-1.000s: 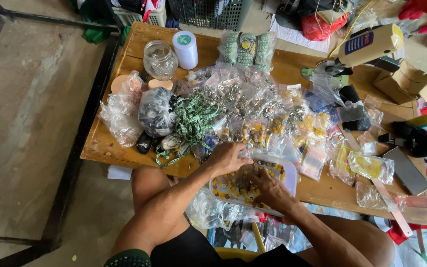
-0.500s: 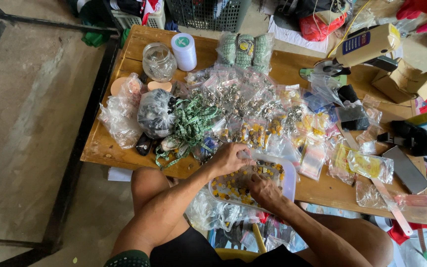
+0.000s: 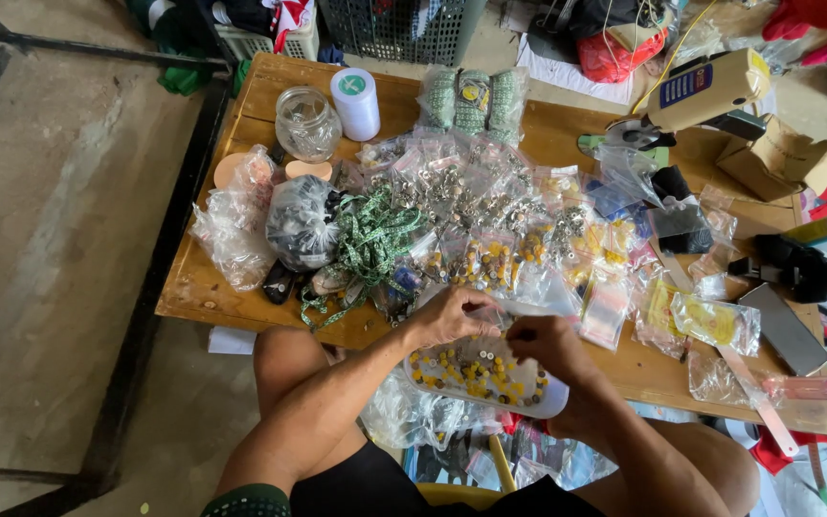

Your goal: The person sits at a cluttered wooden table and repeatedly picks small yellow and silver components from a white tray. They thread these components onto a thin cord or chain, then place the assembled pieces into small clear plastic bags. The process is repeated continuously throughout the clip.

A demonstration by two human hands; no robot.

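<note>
White tray (image 3: 546, 402) of beads — left hand (image 3: 452, 316), right hand (image 3: 543, 343) pinching above.

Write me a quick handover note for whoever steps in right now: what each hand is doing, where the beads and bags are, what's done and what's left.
Left hand: fingers pinched together over the white tray, beside the right hand; what it grips is too small to tell.
Right hand: curled over the same tray, fingertips meeting the left hand's.
Tray: at the near edge of the wooden table, holding loose yellow and dark beads.
Done: beads already lie in the tray.
Left: a pile of small clear bags of beads and fittings lies on the table beyond the hands, next to the green ribbon.
</note>
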